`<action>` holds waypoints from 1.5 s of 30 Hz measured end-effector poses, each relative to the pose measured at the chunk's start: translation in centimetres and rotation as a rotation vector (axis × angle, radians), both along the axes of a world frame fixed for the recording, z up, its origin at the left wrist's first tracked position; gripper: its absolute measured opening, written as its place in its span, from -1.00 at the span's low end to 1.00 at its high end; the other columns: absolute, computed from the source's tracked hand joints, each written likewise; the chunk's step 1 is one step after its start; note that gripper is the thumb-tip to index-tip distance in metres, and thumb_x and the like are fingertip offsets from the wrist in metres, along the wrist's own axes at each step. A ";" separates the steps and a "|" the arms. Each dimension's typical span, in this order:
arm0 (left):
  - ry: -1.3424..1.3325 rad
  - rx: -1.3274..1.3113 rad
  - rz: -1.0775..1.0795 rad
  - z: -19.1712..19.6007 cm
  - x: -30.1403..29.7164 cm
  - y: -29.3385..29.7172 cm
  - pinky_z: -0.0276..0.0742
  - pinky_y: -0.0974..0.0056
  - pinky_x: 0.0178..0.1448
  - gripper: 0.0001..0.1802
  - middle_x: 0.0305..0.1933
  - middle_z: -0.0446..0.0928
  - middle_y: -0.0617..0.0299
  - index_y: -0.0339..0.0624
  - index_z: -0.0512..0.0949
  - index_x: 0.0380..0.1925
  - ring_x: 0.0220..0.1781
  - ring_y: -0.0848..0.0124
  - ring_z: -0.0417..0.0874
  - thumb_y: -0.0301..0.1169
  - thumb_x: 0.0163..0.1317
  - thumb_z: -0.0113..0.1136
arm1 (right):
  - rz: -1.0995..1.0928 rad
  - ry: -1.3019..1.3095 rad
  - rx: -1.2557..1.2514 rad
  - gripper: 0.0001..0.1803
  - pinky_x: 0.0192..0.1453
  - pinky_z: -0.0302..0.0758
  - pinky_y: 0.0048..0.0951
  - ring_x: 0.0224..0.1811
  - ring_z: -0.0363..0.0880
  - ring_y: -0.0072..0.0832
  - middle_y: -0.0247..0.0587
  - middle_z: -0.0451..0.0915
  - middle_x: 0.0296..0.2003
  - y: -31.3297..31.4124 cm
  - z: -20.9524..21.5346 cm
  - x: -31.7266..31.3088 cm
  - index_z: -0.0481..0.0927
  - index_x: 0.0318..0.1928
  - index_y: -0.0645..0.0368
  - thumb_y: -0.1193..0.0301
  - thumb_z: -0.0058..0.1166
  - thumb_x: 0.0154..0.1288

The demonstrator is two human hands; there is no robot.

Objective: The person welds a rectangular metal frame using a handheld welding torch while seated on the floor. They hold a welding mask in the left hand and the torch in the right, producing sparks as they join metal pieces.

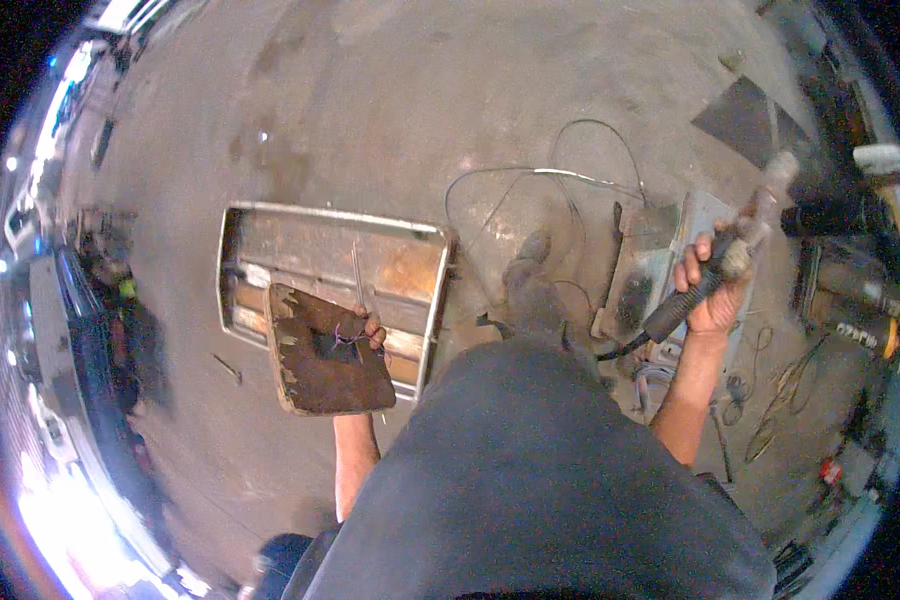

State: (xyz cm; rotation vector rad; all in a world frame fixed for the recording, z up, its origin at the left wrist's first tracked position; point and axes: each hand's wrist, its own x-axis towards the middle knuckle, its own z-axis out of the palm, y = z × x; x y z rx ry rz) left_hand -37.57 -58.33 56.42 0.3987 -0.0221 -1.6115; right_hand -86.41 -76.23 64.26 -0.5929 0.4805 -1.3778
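Observation:
My left hand (372, 332) is closed at the right edge of a worn brown board (340, 385), roughly square with a ragged left side. A thin rod (356, 265) sticks up from its fingers, and a purple cord (345, 340) lies by them. Beneath the board is a rectangular metal frame (335, 212) with rusty crosspieces. My right hand (715, 290) grips a cabled hand tool (685, 303) with a black ribbed handle and a dirty grey, blurred front end. Its exact kind is unclear. The palm behind the board is hidden.
A thin cable (490, 172) loops over the concrete floor ahead of my shoe (528, 260). Flat metal pieces (625, 265) lie beneath the right arm, with a dark sheet (735, 120) farther off. A short rod (227, 370) lies left of the frame. Assorted equipment lines the right side.

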 end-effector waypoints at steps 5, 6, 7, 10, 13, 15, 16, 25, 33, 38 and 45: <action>0.146 -0.184 -0.386 1.4 1.2 -15.8 0.61 0.13 -0.14 -0.46 -0.15 0.41 -0.04 -0.30 0.38 0.14 -0.17 0.10 0.49 -0.10 0.35 0.07 | -0.010 -0.061 0.095 -0.17 -0.42 0.47 -0.30 -0.45 0.48 -0.38 -0.24 0.48 -0.32 -5.8 -0.4 0.6 0.33 0.27 0.07 -0.07 0.33 0.11; 0.104 -0.211 -0.381 3.1 -0.3 -18.3 0.60 0.12 -0.11 -0.46 -0.14 0.41 -0.05 -0.30 0.38 0.14 -0.16 0.09 0.49 -0.10 0.35 0.07 | -0.029 -0.069 0.124 -0.18 -0.41 0.49 -0.25 -0.44 0.52 -0.34 -0.23 0.53 -0.31 -5.9 -1.3 0.2 0.33 0.27 0.04 -0.06 0.33 0.11; 0.111 -0.255 -0.452 3.3 -0.9 -21.4 0.60 0.12 -0.10 -0.46 -0.14 0.41 -0.05 -0.31 0.37 0.15 -0.15 0.09 0.50 -0.11 0.36 0.07 | -0.048 -0.079 0.140 -0.19 -0.39 0.51 -0.21 -0.43 0.55 -0.31 -0.21 0.58 -0.29 -6.9 -1.4 -0.1 0.33 0.27 0.00 -0.06 0.33 0.10; 0.229 -0.359 -0.822 0.0 -0.3 -33.7 0.60 0.12 -0.08 -0.48 -0.12 0.41 -0.07 -0.31 0.36 0.16 -0.14 0.08 0.51 -0.13 0.38 0.05 | -0.109 -0.112 0.068 -0.20 -0.40 0.54 -0.20 -0.46 0.56 -0.27 -0.18 0.58 -0.30 -9.4 -0.9 0.0 0.33 0.26 0.03 0.01 0.37 0.08; 0.155 -0.251 -1.035 0.6 -4.9 -43.3 0.60 0.18 -0.10 -0.57 -0.13 0.43 -0.03 -0.31 0.39 0.09 -0.17 0.14 0.51 -0.19 0.41 0.00 | -0.319 -0.084 0.052 -0.22 -0.47 0.53 -0.24 -0.48 0.56 -0.28 -0.18 0.57 -0.34 -10.0 -0.2 -2.1 0.33 0.23 0.11 0.16 0.41 0.05; 0.104 -0.167 -1.137 -1.0 -6.2 -49.1 0.60 0.19 -0.10 -0.59 -0.13 0.43 -0.01 -0.31 0.39 0.07 -0.18 0.16 0.51 -0.21 0.42 -0.01 | -0.494 -0.105 0.076 -0.31 -0.49 0.53 -0.25 -0.49 0.56 -0.32 -0.21 0.56 -0.38 -10.2 -0.1 -2.5 0.34 0.19 0.17 0.22 0.35 0.12; 0.088 -0.138 -1.181 -1.6 -7.5 -51.8 0.59 0.19 -0.11 -0.59 -0.14 0.43 -0.01 -0.31 0.40 0.07 -0.18 0.17 0.50 -0.20 0.42 -0.01 | -0.563 -0.074 0.076 -0.33 -0.50 0.52 -0.26 -0.50 0.56 -0.33 -0.21 0.56 -0.40 -10.5 0.9 -2.7 0.34 0.19 0.17 0.21 0.32 0.15; -0.135 -0.028 -1.721 -1.8 -22.3 -77.3 0.52 0.23 -0.21 -0.59 -0.17 0.44 0.04 -0.26 0.42 0.06 -0.21 0.21 0.47 -0.16 0.41 -0.03 | -1.423 0.101 0.043 -0.45 -0.49 0.48 -0.27 -0.49 0.50 -0.31 -0.20 0.47 -0.44 -10.8 0.2 5.9 0.36 0.07 0.09 0.05 0.22 0.24; -0.353 -0.117 -2.174 1.7 -33.6 -91.6 0.46 0.26 -0.29 -0.59 -0.20 0.45 0.08 -0.21 0.43 0.04 -0.23 0.25 0.45 -0.13 0.40 -0.04 | -2.270 -0.146 -0.257 -0.57 -0.33 0.29 -0.28 -0.47 0.31 -0.41 -0.33 0.38 -0.44 -19.3 0.8 24.1 0.55 -0.01 0.09 0.05 0.07 0.30; -0.379 -0.129 -2.396 1.7 -36.9 -92.7 0.43 0.29 -0.35 -0.59 -0.22 0.45 0.11 -0.18 0.45 0.03 -0.25 0.27 0.43 -0.11 0.39 -0.05 | -2.615 -0.335 -0.377 -0.55 -0.34 0.22 -0.40 -0.48 0.20 -0.49 -0.36 0.27 -0.48 -26.3 0.2 33.6 0.51 -0.06 0.19 0.08 0.12 0.26; -0.125 -0.120 -2.688 -4.7 -41.6 -94.3 0.38 0.26 -0.44 -0.56 -0.23 0.46 0.16 -0.07 0.49 -0.05 -0.27 0.27 0.43 0.03 0.36 -0.07 | -2.937 -0.561 -0.369 -0.60 -0.32 0.22 -0.42 -0.47 0.19 -0.50 -0.37 0.24 -0.49 -41.0 -1.2 44.9 0.49 -0.10 0.19 0.11 0.05 0.28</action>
